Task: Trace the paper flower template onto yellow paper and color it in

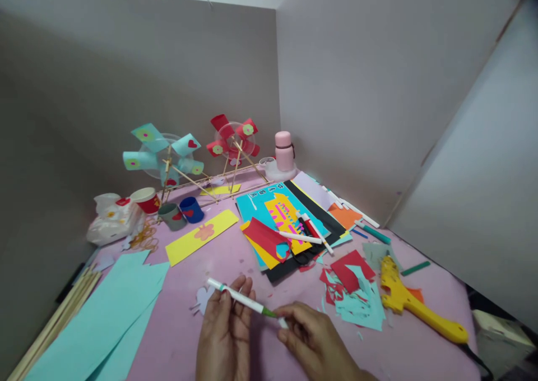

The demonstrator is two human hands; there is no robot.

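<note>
A white marker (244, 300) with a green tip lies across my left hand (227, 319), held between its thumb and fingers. My right hand (313, 336) is at the marker's tip end, its fingers pinched on a small white cap (283, 323). The cap is off the marker, close to the green tip. Partly behind my left hand lies a pale lilac paper cutout (203, 301). Beyond my hands is a yellow paper strip (218, 230) with an orange flower shape on it.
Two paper-and-stick wheels (168, 157) stand at the back, near a pink bottle (284, 152). A yellow glue gun (424, 311) and paper scraps (357, 297) lie right. Light blue sheets (101, 314) and wooden sticks (59, 325) lie left. Coloured papers (247, 207) and markers fill the middle.
</note>
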